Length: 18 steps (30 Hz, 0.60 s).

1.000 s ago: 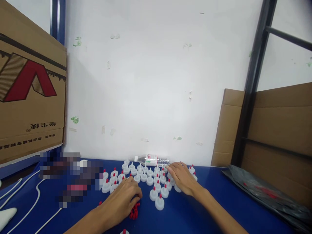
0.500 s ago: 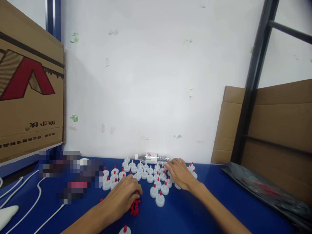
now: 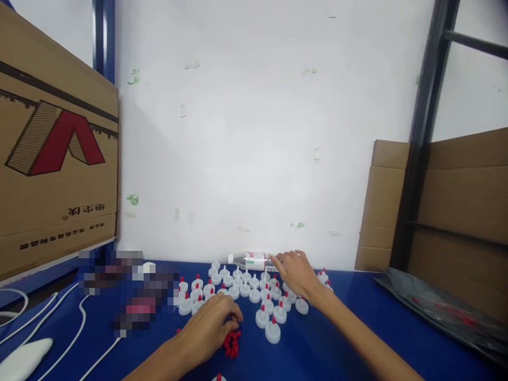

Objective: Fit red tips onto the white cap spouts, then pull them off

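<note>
My left hand (image 3: 216, 324) hovers over the blue table, its fingers curled and thumb close to the forefinger. Just beneath it lies a small heap of red tip caps (image 3: 232, 344); whatever is pinched there is hidden. My right hand (image 3: 296, 272) reaches over the back right of a cluster of white nozzle lids (image 3: 254, 295). Its visible fingers are stretched and apart, and nothing shows in them; the undersides are hidden. Several lids wear red tips, such as the front lid (image 3: 272, 332), while those in the back middle have bare white nozzles.
A clear water bottle (image 3: 254, 261) lies along the wall, partly behind my right hand. White cables (image 3: 75, 328) and a white device (image 3: 27, 360) occupy the left side. A large printed carton (image 3: 59, 190) stands at left; a dark plastic bag (image 3: 440, 312) lies at right.
The view has shifted, so things appear farther right. My right hand has moved slightly back and left, overlapping the bottle's end more. My left hand stays curled by the red caps.
</note>
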Each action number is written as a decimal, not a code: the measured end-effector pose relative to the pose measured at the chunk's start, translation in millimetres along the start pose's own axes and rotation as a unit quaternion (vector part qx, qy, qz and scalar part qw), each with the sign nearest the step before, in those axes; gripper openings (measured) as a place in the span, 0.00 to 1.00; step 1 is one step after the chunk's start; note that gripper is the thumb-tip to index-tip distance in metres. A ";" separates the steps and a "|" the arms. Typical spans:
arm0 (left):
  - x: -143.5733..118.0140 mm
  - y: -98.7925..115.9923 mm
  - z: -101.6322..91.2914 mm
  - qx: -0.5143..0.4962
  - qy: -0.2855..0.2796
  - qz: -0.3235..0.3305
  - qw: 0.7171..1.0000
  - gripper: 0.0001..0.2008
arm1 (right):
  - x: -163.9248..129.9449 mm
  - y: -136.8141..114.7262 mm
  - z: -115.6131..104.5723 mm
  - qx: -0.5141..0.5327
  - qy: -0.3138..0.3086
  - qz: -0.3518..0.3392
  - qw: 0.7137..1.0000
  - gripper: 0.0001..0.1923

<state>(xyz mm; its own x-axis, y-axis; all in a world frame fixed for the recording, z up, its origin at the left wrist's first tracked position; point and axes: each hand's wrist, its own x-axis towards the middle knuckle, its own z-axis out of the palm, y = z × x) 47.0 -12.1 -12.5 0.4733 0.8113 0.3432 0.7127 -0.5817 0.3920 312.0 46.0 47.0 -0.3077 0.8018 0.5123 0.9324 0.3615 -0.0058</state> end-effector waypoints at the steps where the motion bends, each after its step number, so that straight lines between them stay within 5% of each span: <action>1: 0.6 -2.6 1.8 -0.002 0.002 0.001 1.000 0.09 | -2.6 -2.2 -5.9 0.007 0.018 0.004 1.000 0.26; 9: 5.6 -7.8 3.0 -0.010 0.040 0.037 0.998 0.12 | -34.5 -31.5 -17.1 0.049 0.052 -0.090 0.993 0.12; 15: 7.0 9.5 -7.2 -0.045 0.113 0.063 0.991 0.13 | -45.6 -49.5 -11.6 0.142 0.070 -0.140 0.977 0.37; 18: 5.3 17.5 -12.1 -0.066 0.159 0.064 0.983 0.11 | -51.4 -56.2 -9.5 0.173 0.061 -0.182 0.966 0.41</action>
<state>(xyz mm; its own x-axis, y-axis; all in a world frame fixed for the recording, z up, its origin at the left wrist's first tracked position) 55.7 -18.7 6.6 0.3532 0.6839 0.6383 0.5746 -0.6971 0.4289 277.2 -20.0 29.1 -0.5585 0.5368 0.6324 0.6404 0.7636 -0.0826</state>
